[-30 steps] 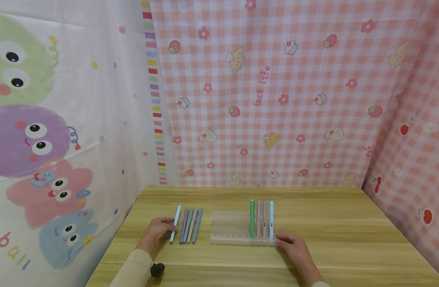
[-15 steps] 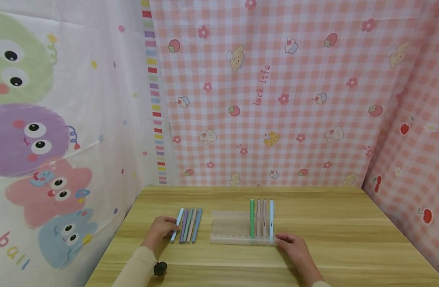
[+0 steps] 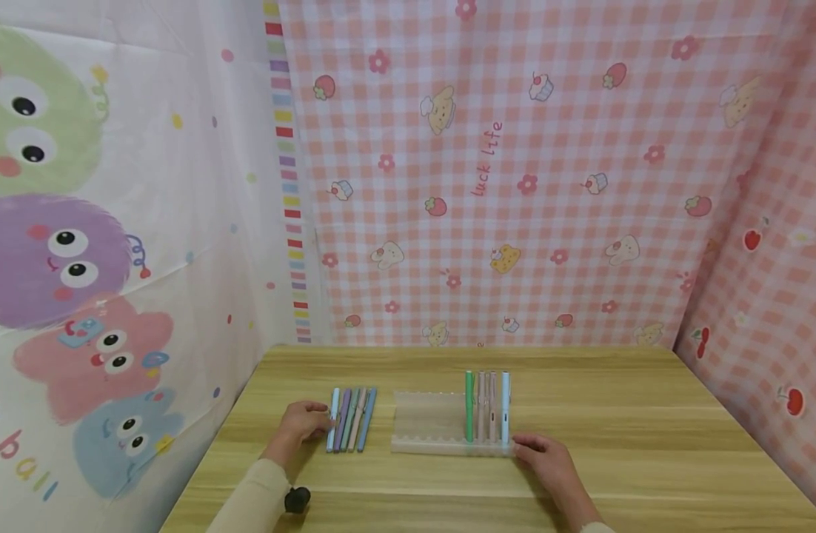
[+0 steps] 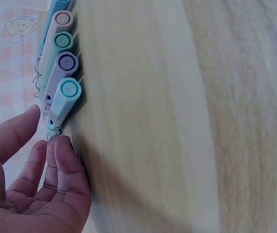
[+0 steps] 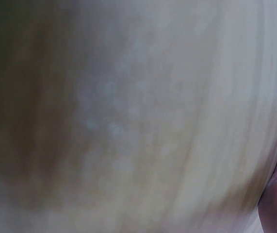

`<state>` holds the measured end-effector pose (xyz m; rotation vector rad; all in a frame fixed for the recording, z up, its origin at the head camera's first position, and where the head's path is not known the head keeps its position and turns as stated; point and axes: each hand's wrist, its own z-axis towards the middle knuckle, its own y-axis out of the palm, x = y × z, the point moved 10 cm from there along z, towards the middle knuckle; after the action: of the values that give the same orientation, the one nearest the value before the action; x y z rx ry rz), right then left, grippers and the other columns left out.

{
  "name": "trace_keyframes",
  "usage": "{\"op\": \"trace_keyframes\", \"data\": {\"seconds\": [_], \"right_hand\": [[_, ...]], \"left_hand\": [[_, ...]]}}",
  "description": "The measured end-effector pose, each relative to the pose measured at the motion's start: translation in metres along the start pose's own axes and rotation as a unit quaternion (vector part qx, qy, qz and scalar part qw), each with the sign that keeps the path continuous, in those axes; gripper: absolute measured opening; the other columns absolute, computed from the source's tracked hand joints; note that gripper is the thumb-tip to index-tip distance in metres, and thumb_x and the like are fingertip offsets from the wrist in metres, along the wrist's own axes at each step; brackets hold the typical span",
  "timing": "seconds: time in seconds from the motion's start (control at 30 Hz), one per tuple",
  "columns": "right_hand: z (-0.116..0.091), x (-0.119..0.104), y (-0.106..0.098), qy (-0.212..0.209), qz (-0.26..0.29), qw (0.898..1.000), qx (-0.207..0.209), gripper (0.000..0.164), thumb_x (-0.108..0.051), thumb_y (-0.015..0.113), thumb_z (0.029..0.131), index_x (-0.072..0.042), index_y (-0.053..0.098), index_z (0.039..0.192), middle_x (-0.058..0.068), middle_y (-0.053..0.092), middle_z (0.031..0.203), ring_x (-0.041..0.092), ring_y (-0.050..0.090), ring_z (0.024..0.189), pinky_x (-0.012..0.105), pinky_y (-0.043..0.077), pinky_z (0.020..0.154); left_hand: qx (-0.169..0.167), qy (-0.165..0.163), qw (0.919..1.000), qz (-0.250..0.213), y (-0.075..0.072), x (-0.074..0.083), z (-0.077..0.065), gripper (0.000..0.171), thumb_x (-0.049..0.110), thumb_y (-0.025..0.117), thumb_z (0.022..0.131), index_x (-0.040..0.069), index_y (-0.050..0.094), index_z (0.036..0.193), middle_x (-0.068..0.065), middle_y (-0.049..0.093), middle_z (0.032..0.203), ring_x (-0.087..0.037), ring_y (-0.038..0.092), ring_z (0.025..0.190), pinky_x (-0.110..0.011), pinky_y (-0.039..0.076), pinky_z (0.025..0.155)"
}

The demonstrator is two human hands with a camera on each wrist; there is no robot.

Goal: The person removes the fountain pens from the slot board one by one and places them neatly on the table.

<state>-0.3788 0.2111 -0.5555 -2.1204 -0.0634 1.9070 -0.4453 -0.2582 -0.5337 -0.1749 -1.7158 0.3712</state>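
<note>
Aligning pens beside a clear rack. Half a second ago, the light-blue pen (image 4: pixel 64 104) under your left hand (image 3: pixel 306 422) lay at a slant, its far end leaning toward its neighbours; it now lies close along the purple pen (image 3: pixel 342 420), nearly parallel with it. Next come the green pen (image 3: pixel 349 420), the pinkish pen (image 3: pixel 358 419) and the blue pen (image 3: pixel 367 419), so that the group reads as one row of five, and the squaring-up of this side appears all but complete. Your left thumb stands apart from the fingers, which are relaxed and touch, or lie just beside, the light-blue pen without closing round it. Your right hand (image 3: pixel 546 457) has stayed at the near right corner of the clear rack (image 3: pixel 428 418); the right wrist view is blurred, so whether it grips that corner or merely rests there cannot be told. The rack carries four pens toward its right end, the leftmost a bright green pen (image 3: pixel 469 407), and its left portion is bare.
</note>
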Motion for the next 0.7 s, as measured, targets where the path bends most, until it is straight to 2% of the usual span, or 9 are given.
{"op": "trace_keyframes", "data": {"seconds": [0.17,0.3,0.4,0.53,0.7], "right_hand": [[0.000,-0.001,0.000,-0.002,0.007,1.000,0.000,0.021,-0.003,0.068,0.091,0.009,0.069,0.109,0.010,0.070,0.098,0.014,0.062,0.084,0.023,0.053,0.071],[0.000,-0.001,0.000,-0.003,0.006,1.000,0.001,0.021,-0.002,0.068,0.091,0.010,0.069,0.108,0.010,0.070,0.098,0.013,0.062,0.084,0.023,0.053,0.071],[0.000,-0.001,0.000,-0.004,0.003,1.000,0.003,0.021,-0.002,0.068,0.091,0.009,0.070,0.108,0.010,0.070,0.097,0.013,0.061,0.083,0.022,0.052,0.070],[0.000,0.000,-0.001,-0.005,0.000,1.000,0.005,0.021,-0.002,0.068,0.090,0.009,0.070,0.108,0.010,0.070,0.098,0.013,0.062,0.083,0.022,0.052,0.070],[0.001,0.000,-0.001,-0.004,-0.001,1.000,0.004,0.020,-0.002,0.068,0.091,0.009,0.070,0.108,0.010,0.070,0.098,0.013,0.062,0.083,0.023,0.052,0.070]], "left_hand": [[0.004,0.007,1.0000,-0.001,-0.002,0.004,0.000,0.043,-0.003,0.074,0.078,-0.017,0.060,0.116,-0.013,0.068,0.087,-0.018,0.060,0.069,-0.030,0.052,0.064],[-0.002,0.011,0.9999,-0.008,0.001,0.009,0.000,0.043,-0.003,0.075,0.080,-0.017,0.059,0.118,-0.015,0.068,0.091,-0.018,0.062,0.073,-0.034,0.055,0.069],[-0.010,0.023,0.9996,-0.013,0.006,0.017,0.000,0.042,-0.003,0.074,0.082,-0.019,0.059,0.118,-0.016,0.069,0.093,-0.019,0.064,0.077,-0.038,0.057,0.074],[-0.019,0.032,0.9991,-0.022,0.015,0.026,-0.002,0.039,-0.002,0.072,0.084,-0.019,0.059,0.118,-0.017,0.069,0.094,-0.020,0.063,0.079,-0.038,0.057,0.075],[-0.034,0.038,0.9986,-0.015,0.029,0.041,-0.008,0.041,0.001,0.071,0.087,-0.016,0.058,0.122,-0.024,0.066,0.110,-0.023,0.064,0.086,-0.040,0.056,0.080]]}}
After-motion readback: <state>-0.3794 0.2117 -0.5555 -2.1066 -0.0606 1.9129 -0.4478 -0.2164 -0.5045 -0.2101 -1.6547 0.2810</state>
